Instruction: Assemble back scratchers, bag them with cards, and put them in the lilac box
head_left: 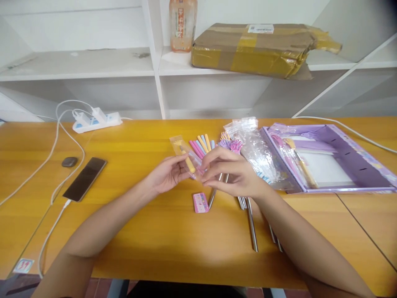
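Note:
A clear plastic bag with a yellow-handled back scratcher inside is held up over the table. My left hand grips this bag from its left side, thumb over it. At the bag's lower right end, my right hand has its thumb and fingers closed on the plastic. Behind the hands lie pink, blue and yellow handles. Purple, pink and yellow claw-shaped scratcher heads are bunched beside them. A small pink card lies below the hands. Metal rods lie under my right hand and forearm.
Clear plastic bags are heaped beside a purple box with more scratchers in it. A phone, a black case and a white power strip with cables occupy the left. A taped carton sits on the shelf.

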`<state>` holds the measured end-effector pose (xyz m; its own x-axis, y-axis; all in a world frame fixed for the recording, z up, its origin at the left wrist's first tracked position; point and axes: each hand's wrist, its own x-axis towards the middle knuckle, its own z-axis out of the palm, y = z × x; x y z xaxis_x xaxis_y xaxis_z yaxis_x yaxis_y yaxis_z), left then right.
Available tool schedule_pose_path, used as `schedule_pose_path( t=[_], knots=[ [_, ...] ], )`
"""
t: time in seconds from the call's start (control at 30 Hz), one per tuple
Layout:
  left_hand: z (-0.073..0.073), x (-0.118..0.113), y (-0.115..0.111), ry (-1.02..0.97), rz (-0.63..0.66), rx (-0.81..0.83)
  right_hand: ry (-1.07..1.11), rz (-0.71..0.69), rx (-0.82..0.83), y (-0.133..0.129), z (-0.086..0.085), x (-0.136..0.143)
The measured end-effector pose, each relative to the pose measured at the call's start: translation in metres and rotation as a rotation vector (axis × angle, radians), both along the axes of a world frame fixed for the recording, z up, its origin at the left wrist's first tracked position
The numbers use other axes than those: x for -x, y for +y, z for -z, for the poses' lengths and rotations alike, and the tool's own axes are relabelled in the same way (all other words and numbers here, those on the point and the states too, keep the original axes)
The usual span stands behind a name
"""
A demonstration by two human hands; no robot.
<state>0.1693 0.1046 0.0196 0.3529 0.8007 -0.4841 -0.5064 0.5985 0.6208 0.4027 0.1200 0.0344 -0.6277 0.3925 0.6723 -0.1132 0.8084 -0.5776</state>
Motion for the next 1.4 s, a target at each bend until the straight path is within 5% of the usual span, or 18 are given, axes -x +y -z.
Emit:
schedule_pose_path(
  t=[0.23, 0.43, 0.67, 0.9, 1.1, 1.4],
  knots=[
    [0.008, -0.001, -0.004, 0.019, 0.006, -0.085, 0.063, 0.010, 0.145, -0.009, 0.005, 0.009],
    [0.018, -0.001, -0.007, 0.080, 0.091, -0.319, -0.025, 0.332, 0.234, -0.011, 0.004, 0.013],
    [0.019, 0.003, -0.005, 0.251, 0.132, -0.583, -0.241, 0.434, 0.363, -0.009, 0.006, 0.012],
    [0.020, 0.006, -0.004, 0.405, 0.225, -0.673, -0.148, 0.386, 0.696, 0.000, 0.020, 0.014],
    [0.016, 0.013, 0.003, 0.421, 0.280, -0.702, -0.193, 0.146, 0.964, 0.009, 0.020, 0.009],
    [0.021, 0.016, 0.010, 0.364, 0.336, -0.634, -0.157, 0.139, 1.016, 0.011, 0.036, 0.016]
  ],
)
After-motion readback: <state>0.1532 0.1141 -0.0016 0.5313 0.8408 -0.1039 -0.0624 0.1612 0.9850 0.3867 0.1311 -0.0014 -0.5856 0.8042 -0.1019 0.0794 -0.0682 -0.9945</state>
